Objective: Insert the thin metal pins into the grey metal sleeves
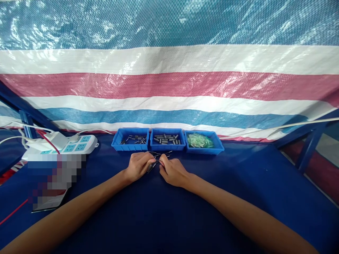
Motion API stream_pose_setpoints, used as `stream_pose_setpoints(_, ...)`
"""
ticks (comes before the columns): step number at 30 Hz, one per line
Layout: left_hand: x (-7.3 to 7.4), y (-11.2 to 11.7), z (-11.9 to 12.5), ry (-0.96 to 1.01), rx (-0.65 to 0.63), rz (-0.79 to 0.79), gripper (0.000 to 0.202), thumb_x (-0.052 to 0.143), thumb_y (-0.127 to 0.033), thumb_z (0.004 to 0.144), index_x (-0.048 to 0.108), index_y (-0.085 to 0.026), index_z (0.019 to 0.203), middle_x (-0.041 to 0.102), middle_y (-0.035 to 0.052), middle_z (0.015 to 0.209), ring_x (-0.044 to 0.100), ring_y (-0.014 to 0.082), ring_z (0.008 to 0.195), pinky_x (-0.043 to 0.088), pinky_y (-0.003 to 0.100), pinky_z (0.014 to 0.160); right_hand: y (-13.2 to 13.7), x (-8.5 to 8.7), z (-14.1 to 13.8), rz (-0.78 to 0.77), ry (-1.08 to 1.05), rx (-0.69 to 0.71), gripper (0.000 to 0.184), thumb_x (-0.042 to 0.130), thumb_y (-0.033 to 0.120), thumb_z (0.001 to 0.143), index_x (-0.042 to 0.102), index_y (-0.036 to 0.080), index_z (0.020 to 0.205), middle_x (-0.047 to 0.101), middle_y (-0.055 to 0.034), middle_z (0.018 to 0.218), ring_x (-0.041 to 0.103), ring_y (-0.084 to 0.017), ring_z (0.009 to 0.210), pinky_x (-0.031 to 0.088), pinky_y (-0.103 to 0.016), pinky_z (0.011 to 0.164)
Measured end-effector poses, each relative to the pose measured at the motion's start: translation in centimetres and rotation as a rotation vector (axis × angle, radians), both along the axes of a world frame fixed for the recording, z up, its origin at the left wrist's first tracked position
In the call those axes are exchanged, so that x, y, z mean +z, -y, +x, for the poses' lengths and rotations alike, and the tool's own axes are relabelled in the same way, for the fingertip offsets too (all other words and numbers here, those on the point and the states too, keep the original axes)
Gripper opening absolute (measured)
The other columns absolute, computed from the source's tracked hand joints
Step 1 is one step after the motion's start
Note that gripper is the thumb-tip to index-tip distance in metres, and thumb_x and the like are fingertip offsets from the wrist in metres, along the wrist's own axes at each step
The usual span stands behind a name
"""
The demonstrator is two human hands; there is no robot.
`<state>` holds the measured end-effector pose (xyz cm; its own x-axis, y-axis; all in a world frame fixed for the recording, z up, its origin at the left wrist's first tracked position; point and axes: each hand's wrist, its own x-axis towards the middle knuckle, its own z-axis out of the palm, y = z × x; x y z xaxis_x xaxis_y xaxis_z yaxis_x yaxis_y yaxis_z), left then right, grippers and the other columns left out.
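I am resting both forearms on the dark blue table cover [164, 218] and bringing my hands together just in front of three small blue trays. My left hand [138, 166] is curling its fingers [147, 163] in, with the tips pinching a thin dark metal piece [153, 165] that is slanting down toward me between the two hands. My right hand [173, 172] is meeting it from the other side, its fingertips [162, 163] closing on the same piece, so both sets of fingers are pressing together on it rather than spreading apart; how much of the piece each hand is gripping I cannot tell, as it is very small. A loose scatter of thin pins [159, 153] is lying on the cover just beyond my knuckles, between my hands and the trays. The left tray [116, 144] is holding more thin dark pins, the middle tray [153, 145] is holding short grey tube-like parts, and the right tray [218, 146] is holding pale green translucent parts; the three are sitting side by side, touching. Off to my left a white power strip [66, 143] with light blue sockets is lying on the cover, with white and red cables running to it. A striped woven sheet [169, 84] in blue, white and red is hanging behind the trays
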<state>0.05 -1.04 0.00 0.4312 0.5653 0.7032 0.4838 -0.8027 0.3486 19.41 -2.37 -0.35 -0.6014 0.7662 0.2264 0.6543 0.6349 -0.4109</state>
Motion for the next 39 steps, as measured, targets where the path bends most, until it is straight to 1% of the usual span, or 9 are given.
stream_pose_setpoints(4,-0.14,-0.12,-0.15,0.206,0.189,-0.154,0.028,0.035,-0.023,0.096,0.056,-0.014,0.080,0.057,0.0001,0.066,0.047,0.0062,0.050,0.038,0.020,0.053,-0.07,0.22,0.11,-0.034,-0.046,-0.025,0.006,0.039,0.017,0.085,0.036,0.021,0.084,0.039,0.0059,0.056,0.039,-0.013,0.046,0.020,-0.024,0.051)
stream_pose_setpoints(8,-0.06,-0.36,0.07,0.135,0.054,-0.126,0.025,0.037,-0.025,0.096,0.056,-0.014,0.085,0.061,0.0032,0.077,0.057,0.0091,0.066,0.043,0.020,0.061,-0.14,0.33,0.18,-0.046,-0.149,-0.059,0.007,0.038,0.019,0.086,0.033,0.021,0.082,0.036,0.0063,0.057,0.036,-0.012,0.045,0.020,-0.023,0.050)
stream_pose_setpoints(12,0.04,-0.59,0.31,0.067,-0.002,-0.118,0.017,0.042,-0.017,0.094,0.058,-0.014,0.093,0.063,0.0036,0.081,0.061,0.0095,0.070,0.046,0.018,0.062,-0.16,0.37,0.19,-0.070,-0.238,-0.110,0.010,0.040,0.025,0.088,0.031,0.021,0.083,0.036,0.0070,0.057,0.038,-0.012,0.044,0.022,-0.023,0.050)
stream_pose_setpoints(16,0.00,-0.72,0.38,0.037,-0.069,-0.013,0.016,0.049,-0.011,0.090,0.061,-0.014,0.100,0.067,0.0059,0.088,0.064,0.0111,0.078,0.049,0.018,0.066,-0.17,0.45,0.17,-0.091,-0.245,-0.124,0.013,0.039,0.031,0.092,0.033,0.021,0.085,0.039,0.0069,0.056,0.043,-0.013,0.045,0.024,-0.022,0.050)
stream_pose_setpoints(24,-0.11,-0.57,0.15,0.089,-0.051,0.057,0.008,0.058,-0.017,0.086,0.064,-0.013,0.089,0.070,0.0043,0.078,0.065,0.0105,0.069,0.051,0.018,0.065,-0.21,0.27,0.18,-0.048,-0.212,-0.103,0.016,0.034,0.029,0.096,0.046,0.019,0.097,0.054,0.0017,0.062,0.053,-0.014,0.051,0.029,-0.022,0.054)
stream_pose_setpoints(27,-0.09,-0.55,0.09,0.095,-0.037,0.057,0.009,0.058,-0.020,0.086,0.065,-0.013,0.087,0.070,0.0043,0.075,0.065,0.0108,0.067,0.051,0.018,0.064,-0.19,0.17,0.24,-0.017,-0.204,-0.057,0.020,0.032,0.027,0.097,0.050,0.019,0.094,0.058,-0.0004,0.066,0.056,-0.014,0.055,0.031,-0.022,0.055)
stream_pose_setpoints(34,0.29,-0.31,0.26,0.018,-0.146,0.006,0.020,0.049,-0.017,0.091,0.062,-0.015,0.106,0.071,0.0072,0.094,0.068,0.0140,0.086,0.054,0.021,0.075,-0.27,0.10,0.36,0.031,-0.212,-0.089,0.021,0.035,0.024,0.095,0.051,0.018,0.084,0.057,-0.0001,0.062,0.055,-0.013,0.053,0.031,-0.022,0.055)
stream_pose_setpoints(36,0.06,-0.28,0.18,0.035,-0.142,-0.030,0.022,0.046,-0.015,0.092,0.061,-0.015,0.108,0.070,0.0075,0.098,0.068,0.0129,0.084,0.054,0.021,0.076,-0.30,0.12,0.31,0.030,-0.210,-0.085,0.021,0.036,0.024,0.095,0.052,0.018,0.084,0.057,0.0001,0.062,0.054,-0.013,0.053,0.030,-0.022,0.055)
stream_pose_setpoints(39,-0.47,-0.39,0.03,0.104,-0.074,-0.113,0.023,0.041,-0.012,0.093,0.060,-0.016,0.107,0.069,0.0071,0.103,0.062,0.0063,0.061,0.051,0.017,0.062,-0.34,0.09,0.23,0.029,-0.204,-0.092,0.021,0.036,0.024,0.095,0.053,0.018,0.084,0.058,-0.0001,0.062,0.054,-0.013,0.054,0.030,-0.022,0.055)
